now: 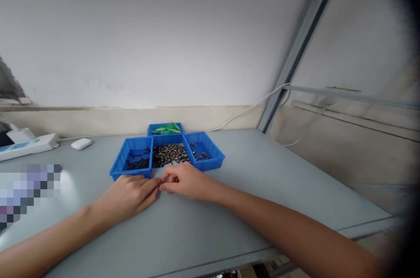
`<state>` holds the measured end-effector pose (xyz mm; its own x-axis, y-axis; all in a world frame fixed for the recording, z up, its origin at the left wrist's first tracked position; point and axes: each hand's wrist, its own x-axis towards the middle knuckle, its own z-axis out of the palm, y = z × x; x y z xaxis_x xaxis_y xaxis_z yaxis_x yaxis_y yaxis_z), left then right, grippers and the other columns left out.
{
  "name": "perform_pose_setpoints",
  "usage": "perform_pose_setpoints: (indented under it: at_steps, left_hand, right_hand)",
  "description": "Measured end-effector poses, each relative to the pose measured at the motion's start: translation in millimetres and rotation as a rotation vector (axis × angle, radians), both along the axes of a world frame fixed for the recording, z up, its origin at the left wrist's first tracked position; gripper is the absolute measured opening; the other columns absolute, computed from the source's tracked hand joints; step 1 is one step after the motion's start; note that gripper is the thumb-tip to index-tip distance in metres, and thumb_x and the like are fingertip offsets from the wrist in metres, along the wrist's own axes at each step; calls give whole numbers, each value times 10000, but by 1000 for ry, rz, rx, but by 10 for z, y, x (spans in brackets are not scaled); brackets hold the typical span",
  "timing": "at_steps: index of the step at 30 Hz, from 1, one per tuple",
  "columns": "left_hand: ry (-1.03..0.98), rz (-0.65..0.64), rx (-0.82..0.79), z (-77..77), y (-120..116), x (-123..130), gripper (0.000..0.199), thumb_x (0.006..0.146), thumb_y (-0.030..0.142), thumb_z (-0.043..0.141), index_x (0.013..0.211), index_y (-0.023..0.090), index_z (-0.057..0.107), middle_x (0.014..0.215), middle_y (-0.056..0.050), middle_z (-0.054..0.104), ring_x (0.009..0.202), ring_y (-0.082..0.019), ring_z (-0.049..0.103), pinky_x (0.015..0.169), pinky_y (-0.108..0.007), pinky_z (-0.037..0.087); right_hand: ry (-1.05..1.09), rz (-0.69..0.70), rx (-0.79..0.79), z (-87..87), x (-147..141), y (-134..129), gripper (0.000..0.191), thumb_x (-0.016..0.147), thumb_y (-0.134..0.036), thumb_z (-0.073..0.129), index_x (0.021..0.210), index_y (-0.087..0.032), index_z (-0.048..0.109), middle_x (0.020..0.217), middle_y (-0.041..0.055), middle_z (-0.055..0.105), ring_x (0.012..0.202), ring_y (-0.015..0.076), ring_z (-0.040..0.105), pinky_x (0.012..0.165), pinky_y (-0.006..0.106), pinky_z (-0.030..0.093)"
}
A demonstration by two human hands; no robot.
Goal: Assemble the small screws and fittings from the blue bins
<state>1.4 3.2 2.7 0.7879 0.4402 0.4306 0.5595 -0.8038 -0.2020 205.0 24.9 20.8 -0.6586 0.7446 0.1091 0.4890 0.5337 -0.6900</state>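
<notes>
My left hand [133, 194] and my right hand [185, 182] meet fingertip to fingertip just in front of the blue bins. Both are closed in a pinch around something tiny and dark, too small to name. The left blue bin [118, 161] holds dark screw-like pieces [138, 163]. Many small metallic pieces [170, 154] fill the middle bin, whose front is partly behind my right hand. In the right blue bin [215, 163] lie several small metal pieces [204, 155]. Green items [167, 128] sit in the back bin [149, 129].
On the grey table [243, 208], a white power strip [31, 146] and a small white case [81, 143] lie at the back left. A blurred-out object [26, 190] is at the left edge. A metal post [295, 55] and white cable [243, 112] stand behind right.
</notes>
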Motion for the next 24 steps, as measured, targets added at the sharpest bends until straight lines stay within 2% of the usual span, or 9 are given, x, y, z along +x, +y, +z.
perform_pose_setpoints:
  at_steps: [3, 5, 8, 11, 13, 17, 20, 22, 24]
  left_hand:
    - [-23, -11, 3, 1, 1, 6, 365, 973, 251, 312, 798, 158, 618, 572, -5, 581, 501, -136, 571, 484, -243, 426]
    - [-30, -11, 5, -1, 0, 8, 362, 973, 251, 317, 780, 160, 609, 578, -4, 583, 505, -141, 573, 488, -251, 424]
    - [-10, -11, -19, -1, -5, 11, 359, 980, 270, 303, 812, 167, 603, 606, -1, 595, 525, -155, 588, 496, -271, 430]
    - [25, 4, -22, 2, -11, 12, 386, 986, 283, 282, 771, 171, 582, 594, 3, 585, 512, -156, 583, 489, -276, 422]
    - [34, 15, -12, 1, -10, 11, 394, 987, 289, 277, 759, 173, 576, 581, 3, 579, 503, -153, 579, 487, -272, 415]
    - [23, 30, -14, -6, -1, 3, 385, 984, 299, 279, 792, 173, 588, 585, 1, 588, 515, -158, 589, 492, -274, 419]
    - [13, 25, -16, -11, 2, -1, 400, 981, 293, 276, 753, 172, 581, 583, 0, 590, 511, -155, 588, 491, -275, 419]
    - [-4, 18, -6, -13, 2, 2, 408, 978, 286, 280, 715, 172, 570, 571, 2, 583, 499, -151, 581, 484, -274, 410]
    - [-19, 14, 5, -12, 1, 9, 397, 974, 276, 293, 711, 170, 571, 568, 4, 581, 497, -151, 579, 483, -274, 403]
  right_hand:
    - [-22, 0, 18, 4, 1, -9, 254, 861, -350, 535, 758, -154, 660, 667, 3, 655, 607, 106, 548, 570, 221, 363]
    - [-50, 22, 22, 4, 0, -16, 337, 897, -345, 465, 688, -151, 645, 665, 9, 661, 576, 99, 526, 560, 228, 352]
    - [-63, 40, -9, -5, -6, -18, 278, 875, -286, 486, 685, -151, 638, 650, 2, 657, 543, 88, 506, 534, 222, 341]
    - [-22, 41, -47, -25, -10, -9, 126, 825, -240, 552, 798, -153, 639, 661, -7, 656, 567, 92, 534, 530, 208, 356]
    - [13, 40, -62, -39, -9, 0, 100, 806, -225, 577, 849, -155, 632, 670, -11, 655, 587, 97, 553, 538, 204, 371]
    - [22, 22, -25, -44, -1, 0, 109, 795, -248, 598, 855, -163, 630, 670, -15, 645, 616, 105, 567, 558, 207, 379]
    - [-20, 1, 43, -22, 1, -20, 169, 814, -328, 593, 853, -169, 636, 670, -12, 631, 621, 111, 559, 559, 216, 366]
    - [-45, 7, 104, -7, -3, -33, 237, 853, -381, 541, 802, -168, 631, 665, -7, 620, 616, 110, 544, 560, 223, 353]
    - [-75, 25, 145, -1, -9, -40, 289, 891, -355, 480, 716, -162, 606, 648, -4, 608, 603, 104, 525, 563, 226, 342]
